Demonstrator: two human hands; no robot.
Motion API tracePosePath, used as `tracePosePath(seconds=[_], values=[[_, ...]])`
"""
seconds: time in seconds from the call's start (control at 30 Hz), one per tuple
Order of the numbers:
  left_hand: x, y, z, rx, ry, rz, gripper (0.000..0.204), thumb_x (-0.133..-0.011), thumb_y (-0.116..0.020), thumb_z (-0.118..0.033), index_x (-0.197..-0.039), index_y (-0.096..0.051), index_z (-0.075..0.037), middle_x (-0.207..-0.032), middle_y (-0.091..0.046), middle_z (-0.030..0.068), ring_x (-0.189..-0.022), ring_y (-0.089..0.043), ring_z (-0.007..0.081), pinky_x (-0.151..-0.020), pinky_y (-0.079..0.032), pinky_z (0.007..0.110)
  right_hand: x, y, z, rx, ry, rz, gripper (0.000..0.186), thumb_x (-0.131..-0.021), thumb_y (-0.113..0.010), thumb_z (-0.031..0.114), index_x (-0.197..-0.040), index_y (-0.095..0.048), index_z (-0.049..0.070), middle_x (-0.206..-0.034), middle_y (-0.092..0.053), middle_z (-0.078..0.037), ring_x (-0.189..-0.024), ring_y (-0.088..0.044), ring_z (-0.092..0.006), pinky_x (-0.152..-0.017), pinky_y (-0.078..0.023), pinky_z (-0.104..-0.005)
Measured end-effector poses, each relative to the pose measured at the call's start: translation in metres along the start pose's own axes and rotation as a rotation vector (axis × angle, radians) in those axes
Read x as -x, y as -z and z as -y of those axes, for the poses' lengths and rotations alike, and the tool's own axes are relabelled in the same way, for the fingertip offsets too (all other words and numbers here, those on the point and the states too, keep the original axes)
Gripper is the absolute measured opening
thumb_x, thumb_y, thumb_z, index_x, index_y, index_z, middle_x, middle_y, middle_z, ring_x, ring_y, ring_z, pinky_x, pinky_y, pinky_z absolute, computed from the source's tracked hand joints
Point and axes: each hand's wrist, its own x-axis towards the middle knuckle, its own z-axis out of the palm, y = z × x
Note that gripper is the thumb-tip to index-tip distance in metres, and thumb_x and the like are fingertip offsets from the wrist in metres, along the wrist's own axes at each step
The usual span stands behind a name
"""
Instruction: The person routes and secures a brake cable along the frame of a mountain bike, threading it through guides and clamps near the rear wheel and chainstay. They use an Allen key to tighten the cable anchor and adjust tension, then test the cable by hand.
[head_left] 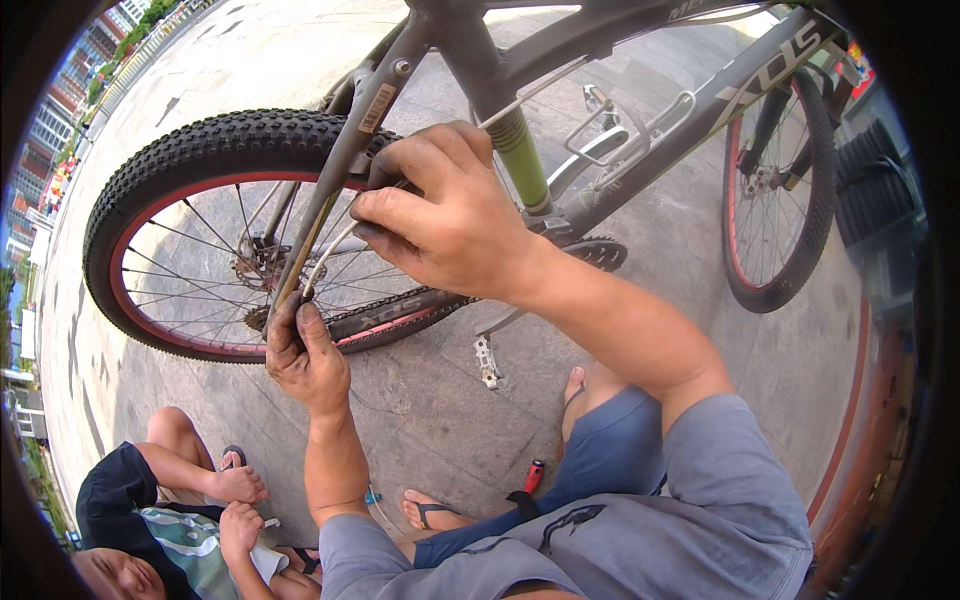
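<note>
Grey pavement [430, 420] spreads below the whole scene, bright with daylight, and buildings [55, 125] are seen at the far left edge. On it stands a dark grey bicycle [690, 130], its rear wheel [200, 145] at left and its front wheel [745, 255] at right. Beside the rear wheel, along the slanting frame stay [352, 150], a pale cable [322, 264] curves between the two hands. The left hand [310, 355] is closed in a pinch, thumb against fingers, at the lower end of the cable. The right hand [455, 220], higher up, has its fingers bent and its thumb drawn in, gripping the upper part; the exact contact is partly hidden. The fingertips of both are darkened. A red-handled tool [534, 476] lies near the person's foot, and another person [190, 520] sits at the lower left.
</note>
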Motion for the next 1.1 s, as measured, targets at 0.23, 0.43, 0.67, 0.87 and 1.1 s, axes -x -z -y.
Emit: tracePosePath(seconds=[0.23, 0.43, 0.67, 0.87, 1.1], values=[[0.0, -0.005, -0.004, 0.015, -0.007, 0.01, 0.017, -0.091, -0.059, -0.006, -0.104, -0.062, 0.006, -0.1, -0.065, 0.0101, -0.09, -0.059, 0.0137, -0.079, -0.046, 0.025, 0.0, 0.002, -0.002, -0.032, -0.028, -0.126, 0.028, -0.062, -0.077, 0.012, -0.085, -0.062, 0.013, -0.102, -0.057, -0.004, -0.094, -0.052, -0.0255, -0.081, -0.038, -0.0391], [0.002, 0.001, 0.007, -0.007, 0.005, -0.024, 0.019, -0.093, -0.059, -0.008, -0.104, -0.061, 0.006, -0.1, -0.065, 0.0108, -0.087, -0.059, 0.0139, -0.077, -0.047, 0.025, -0.002, 0.001, -0.001, -0.047, -0.027, -0.093, 0.023, -0.064, -0.074, 0.017, -0.08, -0.059, 0.013, -0.101, -0.057, -0.004, -0.094, -0.052, -0.0266, -0.081, -0.037, -0.0407], [0.004, -0.002, 0.009, 0.023, 0.034, -0.011, 0.019, -0.093, -0.057, -0.007, -0.107, -0.06, 0.006, -0.095, -0.065, 0.007, -0.078, -0.054, 0.0096, -0.069, -0.045, 0.023, 0.002, 0.004, 0.0, -0.042, -0.037, -0.097, 0.019, -0.064, -0.071, 0.016, -0.078, -0.058, 0.012, -0.096, -0.055, -0.006, -0.092, -0.053, -0.0263, -0.084, -0.037, -0.0411], [0.005, -0.007, 0.008, 0.001, 0.019, 0.011, 0.02, -0.093, -0.057, -0.007, -0.108, -0.06, 0.006, -0.098, -0.065, 0.0084, -0.082, -0.056, 0.0103, -0.073, -0.045, 0.023, 0.003, 0.01, -0.004, -0.031, -0.043, -0.093, 0.02, -0.062, -0.071, 0.016, -0.078, -0.059, 0.012, -0.097, -0.055, -0.006, -0.091, -0.053, -0.0258, -0.084, -0.037, -0.0408], [-0.002, 0.002, 0.011, 0.083, 0.065, -0.001, 0.017, -0.09, -0.06, -0.006, -0.103, -0.063, 0.006, -0.098, -0.066, 0.0099, -0.087, -0.06, 0.0125, -0.078, -0.047, 0.025, 0.001, -0.011, -0.009, -0.006, 0.02, -0.013, 0.033, -0.062, -0.076, 0.015, -0.092, -0.065, 0.016, -0.104, -0.056, -0.005, -0.095, -0.054, -0.0253, -0.084, -0.037, -0.0394]])
